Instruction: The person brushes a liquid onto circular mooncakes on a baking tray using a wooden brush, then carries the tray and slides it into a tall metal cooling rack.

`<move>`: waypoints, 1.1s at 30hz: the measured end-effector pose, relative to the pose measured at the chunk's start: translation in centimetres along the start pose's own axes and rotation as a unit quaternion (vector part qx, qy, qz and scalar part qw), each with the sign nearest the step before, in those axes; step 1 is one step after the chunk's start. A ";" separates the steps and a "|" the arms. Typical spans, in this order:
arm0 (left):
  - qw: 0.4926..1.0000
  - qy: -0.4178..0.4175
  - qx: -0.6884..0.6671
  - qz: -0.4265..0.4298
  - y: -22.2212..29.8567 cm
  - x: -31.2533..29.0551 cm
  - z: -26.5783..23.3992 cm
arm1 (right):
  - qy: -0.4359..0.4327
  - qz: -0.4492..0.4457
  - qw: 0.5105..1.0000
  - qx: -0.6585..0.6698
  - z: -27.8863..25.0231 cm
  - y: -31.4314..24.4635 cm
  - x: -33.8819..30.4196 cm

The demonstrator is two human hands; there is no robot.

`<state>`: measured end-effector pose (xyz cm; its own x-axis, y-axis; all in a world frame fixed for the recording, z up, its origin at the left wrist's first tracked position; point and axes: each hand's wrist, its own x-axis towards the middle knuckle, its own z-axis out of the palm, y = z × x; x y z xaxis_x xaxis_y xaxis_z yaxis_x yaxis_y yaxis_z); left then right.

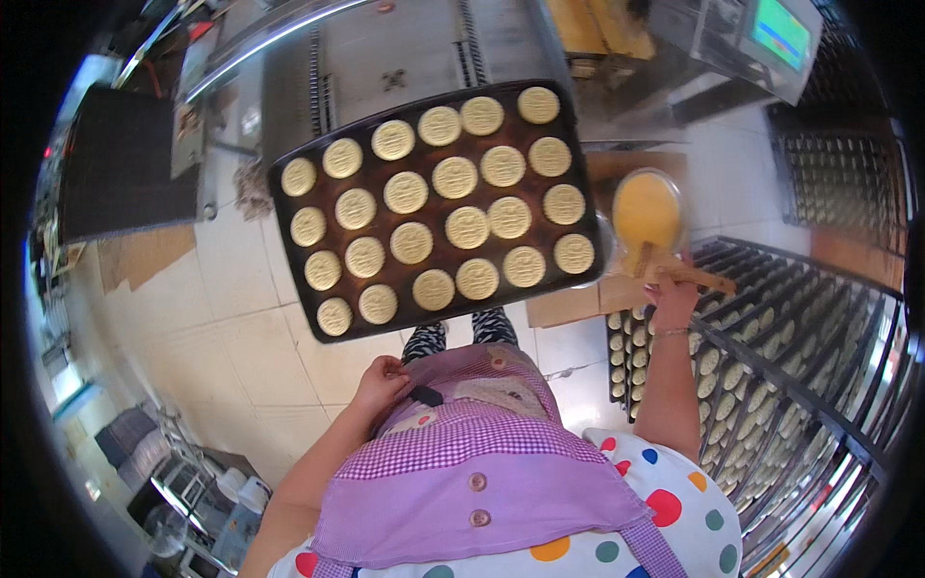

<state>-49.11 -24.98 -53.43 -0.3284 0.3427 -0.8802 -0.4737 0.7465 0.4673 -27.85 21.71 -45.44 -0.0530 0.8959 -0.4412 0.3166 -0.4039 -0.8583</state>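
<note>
My right hand (672, 294) is closed round the wooden handle of a pastry brush (658, 260). The brush head reaches over the near side of a round bowl of yellow liquid (646, 209), perhaps egg wash; whether its bristles are dipped in cannot be made out. To the left of the bowl lies a dark baking tray (438, 318), with several round, pale, pattern-stamped cakes (411, 243) set out in rows. My left hand (383, 383) hangs by the apron, below the tray, its fingers loosely curled with nothing visible in them.
The tray rests at the near end of a metal machine (385, 43). Beneath the bowl is a cardboard box (564, 306). A black rack (800, 376) with trays of more cakes stands close on the right. A lit screen (780, 34) is at the far right.
</note>
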 end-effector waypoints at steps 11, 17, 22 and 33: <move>0.998 0.033 -0.044 0.005 -3.0 -2.5 -5.0 | -0.300 -0.086 0.950 -0.017 26.6 6.8 -14.7; 0.996 0.069 -0.052 -0.032 -4.4 -4.4 -7.6 | -0.121 -0.221 0.962 -0.103 22.7 3.5 -9.5; 0.995 0.066 -0.069 -0.012 -7.9 -4.1 -9.4 | -0.123 -0.257 0.938 -0.199 20.7 2.4 -8.0; 0.996 0.073 -0.059 0.000 -6.6 -4.4 -11.7 | -0.203 -0.266 0.894 -0.297 33.6 6.8 -19.7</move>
<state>-54.12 -38.06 -51.69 -0.4398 0.2505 -0.8625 -0.5627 0.6716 0.4820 -56.45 -4.95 -51.39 -0.6477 0.7416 -0.1746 0.5852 0.3375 -0.7373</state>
